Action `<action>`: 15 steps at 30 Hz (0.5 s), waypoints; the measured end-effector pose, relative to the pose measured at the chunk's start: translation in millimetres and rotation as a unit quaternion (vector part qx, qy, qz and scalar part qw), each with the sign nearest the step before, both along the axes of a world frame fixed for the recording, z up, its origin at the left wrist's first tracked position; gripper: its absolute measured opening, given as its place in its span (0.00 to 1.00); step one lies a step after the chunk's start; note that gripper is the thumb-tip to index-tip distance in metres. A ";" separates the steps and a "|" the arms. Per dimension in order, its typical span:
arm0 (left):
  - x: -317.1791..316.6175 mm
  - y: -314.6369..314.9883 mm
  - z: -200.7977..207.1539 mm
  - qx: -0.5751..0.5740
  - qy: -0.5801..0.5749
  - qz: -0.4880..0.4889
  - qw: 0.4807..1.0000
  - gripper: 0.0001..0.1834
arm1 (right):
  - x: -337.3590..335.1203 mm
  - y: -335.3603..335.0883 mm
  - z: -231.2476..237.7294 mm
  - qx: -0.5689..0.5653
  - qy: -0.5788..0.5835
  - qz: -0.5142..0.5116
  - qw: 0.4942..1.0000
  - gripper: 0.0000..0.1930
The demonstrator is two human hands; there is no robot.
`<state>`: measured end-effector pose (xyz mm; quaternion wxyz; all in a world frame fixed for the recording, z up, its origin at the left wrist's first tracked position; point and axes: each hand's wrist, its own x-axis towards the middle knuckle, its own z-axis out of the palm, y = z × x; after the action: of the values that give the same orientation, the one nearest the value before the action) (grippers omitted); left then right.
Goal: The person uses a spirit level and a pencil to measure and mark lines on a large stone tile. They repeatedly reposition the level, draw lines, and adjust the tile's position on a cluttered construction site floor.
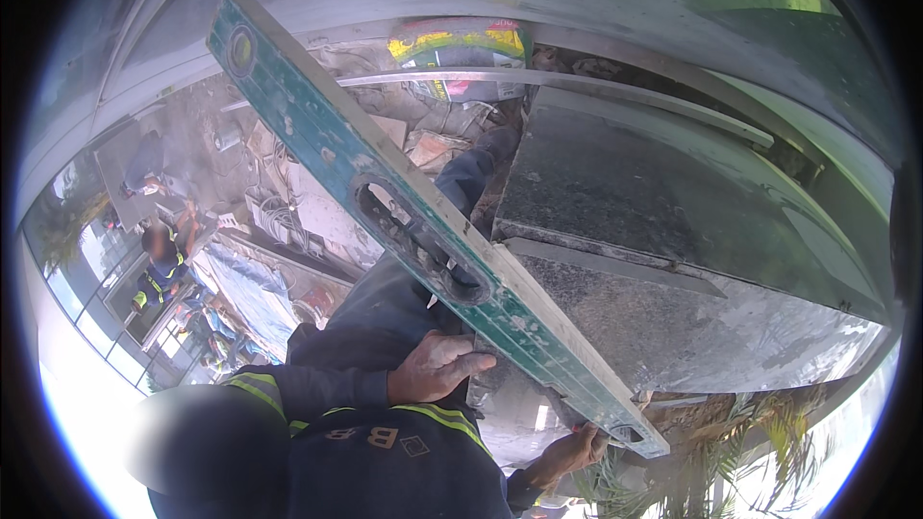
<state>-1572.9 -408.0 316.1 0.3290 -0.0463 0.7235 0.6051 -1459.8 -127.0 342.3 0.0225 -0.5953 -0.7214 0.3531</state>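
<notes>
Down low, the left hand (437, 365) lies loosely curled, fingers together, against the lower edge of a long green spirit level (423, 231); the right hand (572, 452) grips the level's near end. That level slants across the edge of a dark granite slab (663, 202), touching it. Farther left, another worker in a hi-vis vest (159, 264) crouches among rubble

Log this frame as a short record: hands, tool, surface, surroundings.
wearer's hands: none in view
co-worker: person in hi-vis vest, at the lower edge
co-worker's upper hand: against the level's edge
co-worker's lower hand: at the level's lower end
tool: long green spirit level, lying diagonally along the slab's edge
surface: dark stone slab
background: colourful sack; second hi-vis person
</notes>
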 end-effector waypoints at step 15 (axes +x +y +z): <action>-22.1 3.5 13.4 0.027 -0.090 0.043 0.995 0.10 | 9.5 7.8 2.0 -0.031 -0.013 0.000 0.999 0.15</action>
<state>-1595.0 -404.5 329.5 0.3675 -0.1230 0.6719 0.6312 -1450.3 -119.2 344.3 -0.0054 -0.6005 -0.7101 0.3676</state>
